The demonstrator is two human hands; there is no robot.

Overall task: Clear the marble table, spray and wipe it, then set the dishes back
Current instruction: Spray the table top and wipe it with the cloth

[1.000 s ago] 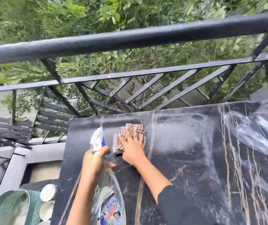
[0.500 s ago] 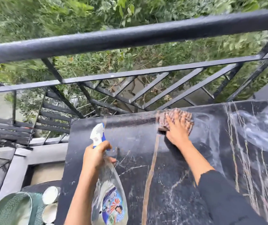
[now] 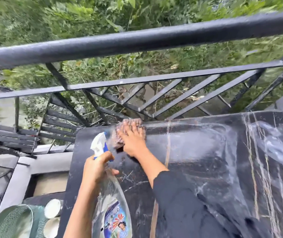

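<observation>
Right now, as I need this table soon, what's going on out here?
A person is cleaning the black marble table by the railing. The right hand presses a brownish cloth flat near the far left corner, blurred with motion. The left hand grips a spray bottle over the table's left side. Wet streaks cover the top. White dishes sit off the table, lower left, beside a green mesh cover.

A right hand [image 3: 131, 138] presses a blurred checked cloth [image 3: 120, 137] flat on the black marble table [image 3: 206, 160] at frame centre. Lower left, a left hand [image 3: 96, 169] grips a clear spray bottle [image 3: 110, 203].
</observation>
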